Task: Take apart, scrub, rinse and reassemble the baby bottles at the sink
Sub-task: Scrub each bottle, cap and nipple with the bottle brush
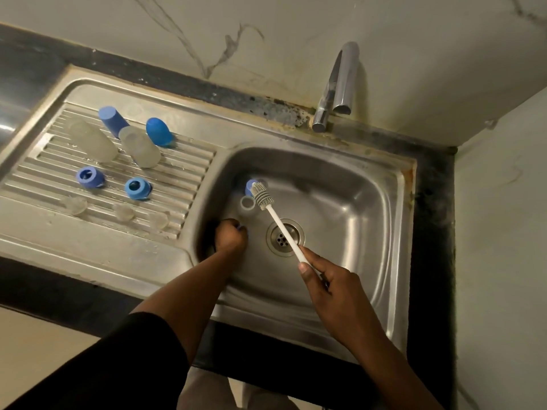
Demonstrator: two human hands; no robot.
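Bottles (141, 149) lie stripped on the drainboard (177, 179), spare parts in the sink (355, 208); left hand (231, 238) curls round a small blue piece (239, 228), right hand (325, 287) pinches the brush (281, 227) end, and a slack hold could drop either onto the drain (278, 241).

1. Dark counter (432, 232), steel sink set in: ribbed drainboard (183, 173) left, basin (340, 208) right.
2. On drainboard: two frosted bottle bodies (93, 142) (142, 149) lying down, two blue caps (113, 119) (158, 132), two blue collars (89, 177) (136, 188), three clear teats (75, 205) (124, 212) (159, 220).
3. In basin, near left wall: blue piece (250, 186), clear ring (247, 203).
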